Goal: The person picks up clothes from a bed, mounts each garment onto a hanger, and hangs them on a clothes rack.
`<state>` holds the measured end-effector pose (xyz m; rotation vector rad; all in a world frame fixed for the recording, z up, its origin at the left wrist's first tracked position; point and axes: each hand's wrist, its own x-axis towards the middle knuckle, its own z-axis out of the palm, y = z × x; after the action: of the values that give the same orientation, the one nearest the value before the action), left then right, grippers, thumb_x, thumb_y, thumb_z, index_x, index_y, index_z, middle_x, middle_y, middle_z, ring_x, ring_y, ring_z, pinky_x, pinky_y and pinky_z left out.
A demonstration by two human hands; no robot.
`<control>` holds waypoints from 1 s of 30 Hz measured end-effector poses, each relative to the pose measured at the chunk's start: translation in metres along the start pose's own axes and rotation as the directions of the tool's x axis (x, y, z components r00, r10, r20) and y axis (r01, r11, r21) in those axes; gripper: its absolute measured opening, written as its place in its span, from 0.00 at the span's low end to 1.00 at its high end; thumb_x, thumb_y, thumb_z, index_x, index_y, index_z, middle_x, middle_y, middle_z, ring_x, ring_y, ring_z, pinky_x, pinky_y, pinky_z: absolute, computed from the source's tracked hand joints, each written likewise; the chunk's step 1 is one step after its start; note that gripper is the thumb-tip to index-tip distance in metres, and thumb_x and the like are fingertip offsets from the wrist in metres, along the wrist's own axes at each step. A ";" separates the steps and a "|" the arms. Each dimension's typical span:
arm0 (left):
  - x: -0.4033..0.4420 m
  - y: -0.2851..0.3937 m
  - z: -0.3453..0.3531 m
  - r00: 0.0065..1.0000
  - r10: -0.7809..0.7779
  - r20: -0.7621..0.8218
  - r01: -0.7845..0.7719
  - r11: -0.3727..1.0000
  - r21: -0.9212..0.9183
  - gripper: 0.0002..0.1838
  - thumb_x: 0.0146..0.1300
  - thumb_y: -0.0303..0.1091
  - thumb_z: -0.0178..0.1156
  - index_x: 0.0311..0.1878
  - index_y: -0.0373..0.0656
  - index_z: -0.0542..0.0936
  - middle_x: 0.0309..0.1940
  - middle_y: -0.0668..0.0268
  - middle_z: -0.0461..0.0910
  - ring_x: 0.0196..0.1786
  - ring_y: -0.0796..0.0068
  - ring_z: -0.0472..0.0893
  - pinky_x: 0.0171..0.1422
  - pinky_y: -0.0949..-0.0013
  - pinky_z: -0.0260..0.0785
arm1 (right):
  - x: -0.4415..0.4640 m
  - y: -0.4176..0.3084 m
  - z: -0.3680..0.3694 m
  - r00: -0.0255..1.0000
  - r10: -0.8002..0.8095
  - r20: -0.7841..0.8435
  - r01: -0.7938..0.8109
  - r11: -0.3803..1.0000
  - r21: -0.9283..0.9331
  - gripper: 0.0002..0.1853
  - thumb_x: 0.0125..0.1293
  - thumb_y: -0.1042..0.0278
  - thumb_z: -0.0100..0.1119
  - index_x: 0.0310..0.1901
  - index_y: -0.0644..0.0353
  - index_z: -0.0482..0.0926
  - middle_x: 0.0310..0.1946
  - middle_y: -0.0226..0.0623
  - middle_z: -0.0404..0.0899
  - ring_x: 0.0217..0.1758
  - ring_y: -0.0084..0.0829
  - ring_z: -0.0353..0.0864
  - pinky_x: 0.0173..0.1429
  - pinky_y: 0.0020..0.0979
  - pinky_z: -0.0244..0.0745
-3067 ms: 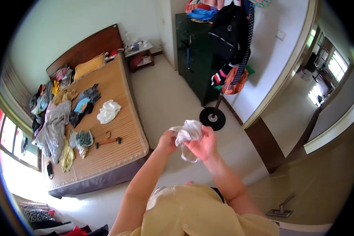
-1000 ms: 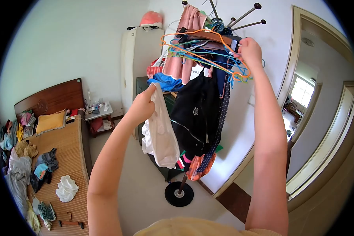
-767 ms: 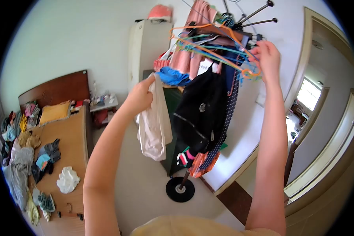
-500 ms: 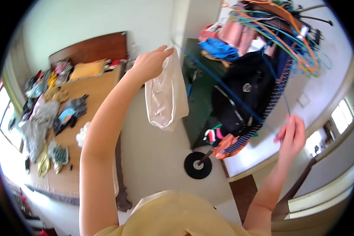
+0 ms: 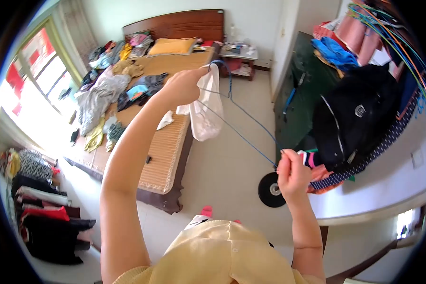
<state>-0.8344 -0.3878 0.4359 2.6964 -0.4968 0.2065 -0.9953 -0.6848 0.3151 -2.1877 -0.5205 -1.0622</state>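
My left hand [image 5: 187, 87] is closed and raised over the bed's right edge. From its fingers hangs a thin, wrinkled white item [image 5: 207, 120]; I cannot tell whether it is cloth or a bag. A blue wire clothes hanger [image 5: 251, 117] stretches between my two hands, its hook up beside the left fingertips. My right hand [image 5: 292, 175] pinches the hanger's right corner. The hanger's other end meets the left hand, where its contact with the white item is hidden.
A bed [image 5: 158, 165] strewn with clothes stands left. Right, a dark green cabinet [image 5: 293, 113] sits behind a rack with a black backpack [image 5: 359, 118] and coloured hangers [image 5: 402, 38]. The rack's round black base [image 5: 271, 190] rests on the floor. More clothes [image 5: 47, 217] hang lower left.
The view has turned left, away from the rack. My right hand has come closer to the left with the hanger, which now lies between both hands. The left hand still holds the white item.
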 end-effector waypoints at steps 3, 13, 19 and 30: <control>-0.043 0.000 -0.029 0.987 -0.110 0.119 0.137 0.958 -0.252 0.35 0.49 0.19 0.46 0.65 0.46 0.74 0.33 0.61 0.79 0.27 0.73 0.74 0.34 0.69 0.71 | -0.001 0.005 0.054 1.000 0.031 0.006 -0.031 0.948 0.317 0.04 0.68 0.78 0.55 0.43 0.64 0.76 0.20 0.36 0.77 0.18 0.28 0.77 0.23 0.26 0.70; -0.183 -0.041 -0.083 0.968 -0.234 -0.092 0.244 0.961 0.130 0.21 0.65 0.47 0.58 0.31 0.35 0.81 0.24 0.51 0.78 0.31 0.50 0.78 0.38 0.53 0.69 | -0.025 -0.091 0.173 0.797 0.119 0.592 -0.596 -0.009 0.803 0.12 0.73 0.68 0.54 0.53 0.62 0.73 0.36 0.35 0.80 0.37 0.24 0.81 0.41 0.24 0.75; -0.286 -0.088 -0.128 0.905 -0.289 -0.313 0.369 0.898 0.239 0.17 0.62 0.42 0.58 0.26 0.37 0.80 0.21 0.53 0.78 0.29 0.49 0.79 0.37 0.52 0.70 | -0.060 -0.192 0.253 0.710 -0.295 0.639 -0.702 -0.230 0.674 0.31 0.67 0.55 0.61 0.67 0.58 0.63 0.63 0.46 0.70 0.66 0.41 0.71 0.66 0.39 0.65; -0.496 -0.209 -0.198 0.730 -0.521 -0.442 0.664 0.695 0.277 0.20 0.65 0.46 0.58 0.27 0.36 0.78 0.20 0.53 0.74 0.26 0.53 0.75 0.33 0.57 0.66 | -0.083 -0.369 0.385 0.412 -0.827 0.383 0.544 0.561 0.624 0.10 0.57 0.62 0.64 0.40 0.53 0.81 0.40 0.32 0.82 0.71 0.49 0.61 0.69 0.59 0.54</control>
<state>-1.2306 0.0262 0.4394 2.9632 0.6262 0.6236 -1.0523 -0.1594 0.2072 -1.8683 -1.9761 -0.3890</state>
